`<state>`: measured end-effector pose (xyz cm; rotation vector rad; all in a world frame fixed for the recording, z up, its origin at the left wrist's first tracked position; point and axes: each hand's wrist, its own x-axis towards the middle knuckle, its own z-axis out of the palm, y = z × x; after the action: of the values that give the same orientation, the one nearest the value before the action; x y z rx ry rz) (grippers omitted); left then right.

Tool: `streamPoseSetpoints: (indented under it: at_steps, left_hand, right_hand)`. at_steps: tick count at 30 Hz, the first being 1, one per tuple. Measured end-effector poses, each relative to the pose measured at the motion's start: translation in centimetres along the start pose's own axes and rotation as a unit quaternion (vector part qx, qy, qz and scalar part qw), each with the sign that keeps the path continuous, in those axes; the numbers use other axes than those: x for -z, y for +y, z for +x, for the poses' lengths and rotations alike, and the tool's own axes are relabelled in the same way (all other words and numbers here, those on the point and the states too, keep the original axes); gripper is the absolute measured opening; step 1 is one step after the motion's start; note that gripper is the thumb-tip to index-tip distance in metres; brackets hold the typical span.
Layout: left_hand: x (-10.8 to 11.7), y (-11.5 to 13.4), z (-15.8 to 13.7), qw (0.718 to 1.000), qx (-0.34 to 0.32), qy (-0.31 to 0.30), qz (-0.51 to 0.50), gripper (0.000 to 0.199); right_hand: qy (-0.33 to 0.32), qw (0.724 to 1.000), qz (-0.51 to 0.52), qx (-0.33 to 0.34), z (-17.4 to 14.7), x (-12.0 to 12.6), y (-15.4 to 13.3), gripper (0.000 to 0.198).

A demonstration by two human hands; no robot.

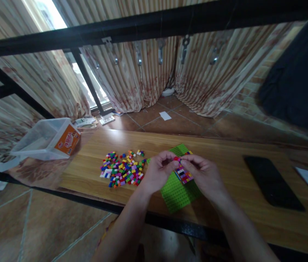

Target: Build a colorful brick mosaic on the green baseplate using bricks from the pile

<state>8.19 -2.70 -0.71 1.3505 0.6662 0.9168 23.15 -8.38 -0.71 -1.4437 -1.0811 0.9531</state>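
From my end, I see both hands close together over the green studded baseplate [180,198] on the wooden bench [85,160]. The left hand [160,173] has its thumb and forefinger pinched on a small red-pink toy brick [176,159]. The right hand [203,174] has its thumb and forefinger drawn together against the brick's other side; I cannot tell whether they grip it too. Just beneath, a patch of multicoloured bricks [184,174] sits on the baseplate, partly hidden from me by the fingers. Left of the hands I have a loose pile of bricks [128,170]; well to the right lies a flat black slab [272,182]. A clear plastic bin [38,140] with an orange label [68,140] stands off the bench's left end.
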Motion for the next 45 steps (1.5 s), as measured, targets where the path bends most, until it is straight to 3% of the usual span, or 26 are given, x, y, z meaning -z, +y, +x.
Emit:
streamPoseSetpoints:
  at_steps: [6, 13, 15, 19, 21, 29, 36, 45]
  left_hand:
    - [-0.8, 0.2, -0.2, 0.994, -0.006, 0.009, 0.112, 0.008]
    - [-1.3, 0.3, -0.4, 0.996, -0.005, -0.01, 0.094, 0.008]
    - [-1.2, 0.1, -0.3, 0.996, -0.005, 0.011, 0.087, 0.009]
    - [-0.6, -0.3, 0.1, 0.994, 0.007, 0.068, 0.08, 0.009]
    - [-0.4, -0.5, 0.2, 0.992, 0.016, 0.082, 0.091, 0.009]
    - [-0.3, -0.5, 0.1, 0.992, 0.026, 0.077, 0.097, 0.007]
    - [0.0, -0.5, 0.1, 0.992, 0.036, 0.086, 0.087, 0.007]
    - [0.5, -0.5, 0.0, 0.988, 0.038, 0.089, 0.118, 0.008]
  right_hand:
    - [-0.005, 0.999, -0.038, 0.027, -0.2, -0.1, 0.3, 0.026]
    - [-0.018, 1.0, -0.002, 0.0, -0.2, 0.9, -0.3, 0.033]
    - [0.019, 1.0, -0.015, -0.006, 0.2, 2.2, -0.3, 0.032]
    - [0.179, 0.977, -0.117, 0.019, 1.0, 5.3, 0.4, 0.021]
    - [0.206, 0.966, -0.152, 0.03, 1.2, 6.1, 1.0, 0.017]
    - [0.114, 0.978, -0.163, 0.059, 1.8, 4.3, 2.6, 0.023]
    - [0.119, 0.97, -0.19, 0.097, 2.8, 3.3, 3.0, 0.024]
    - [0.149, 0.967, -0.191, 0.082, 3.3, 2.6, 3.6, 0.028]
